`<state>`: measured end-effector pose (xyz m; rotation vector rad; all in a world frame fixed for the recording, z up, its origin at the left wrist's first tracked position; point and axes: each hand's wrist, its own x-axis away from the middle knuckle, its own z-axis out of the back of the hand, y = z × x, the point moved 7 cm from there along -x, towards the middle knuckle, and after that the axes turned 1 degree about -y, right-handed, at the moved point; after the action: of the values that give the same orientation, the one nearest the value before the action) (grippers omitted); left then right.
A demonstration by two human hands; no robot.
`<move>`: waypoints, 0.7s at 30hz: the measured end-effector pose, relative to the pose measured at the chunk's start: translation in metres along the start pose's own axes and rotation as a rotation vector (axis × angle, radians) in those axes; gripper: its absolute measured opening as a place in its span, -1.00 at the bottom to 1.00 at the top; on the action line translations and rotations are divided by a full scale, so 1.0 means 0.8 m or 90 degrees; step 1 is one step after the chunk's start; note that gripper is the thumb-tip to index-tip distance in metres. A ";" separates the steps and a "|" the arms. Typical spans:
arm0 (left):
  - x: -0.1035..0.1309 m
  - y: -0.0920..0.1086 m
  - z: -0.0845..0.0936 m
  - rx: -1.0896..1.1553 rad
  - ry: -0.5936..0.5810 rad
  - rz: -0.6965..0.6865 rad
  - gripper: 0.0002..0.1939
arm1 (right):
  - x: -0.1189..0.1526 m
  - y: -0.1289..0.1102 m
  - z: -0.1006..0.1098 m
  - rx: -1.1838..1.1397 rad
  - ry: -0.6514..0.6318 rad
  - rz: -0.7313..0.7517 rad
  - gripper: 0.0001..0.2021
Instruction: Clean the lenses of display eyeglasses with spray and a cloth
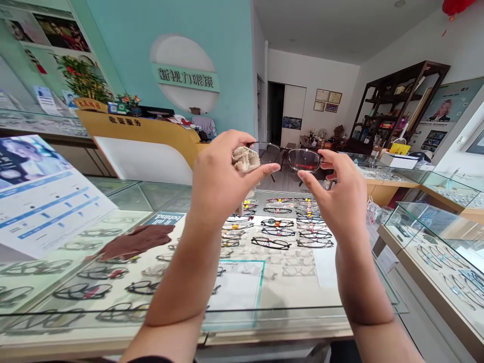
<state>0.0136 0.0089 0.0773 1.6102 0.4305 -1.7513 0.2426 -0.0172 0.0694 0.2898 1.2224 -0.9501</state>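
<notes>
A pair of dark-framed glasses point(304, 160) is held up in front of me, above a glass display case. My left hand point(230, 176) grips its left end and also holds a crumpled beige cloth point(245, 159) against the palm. At the right end, the thumb and fingers of my right hand point(336, 186) pinch the frame near the hinge. Red lettering shows on the right lens. Below lie several rows of glasses point(270, 243) in the case.
A brown cloth point(138, 242) and a white sheet with a teal edge point(238, 285) rest on the case point(295, 315). A printed card point(41, 201) stands at the left. Another glass case point(434, 242) is on the right, and a counter point(143, 133) stands behind.
</notes>
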 end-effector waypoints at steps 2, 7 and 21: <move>0.004 0.005 0.004 -0.007 -0.006 0.026 -0.47 | 0.002 -0.009 0.008 0.025 0.004 -0.002 -0.56; 0.019 0.014 0.007 -0.024 -0.037 0.009 -0.48 | 0.015 -0.013 0.015 0.091 -0.016 0.003 -0.60; 0.017 0.002 -0.001 0.027 -0.143 0.135 -0.40 | 0.016 -0.005 0.025 0.108 -0.055 -0.018 -0.54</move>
<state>0.0155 0.0044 0.0646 1.4104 0.1121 -1.7618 0.2533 -0.0389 0.0666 0.3632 1.0708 -1.0823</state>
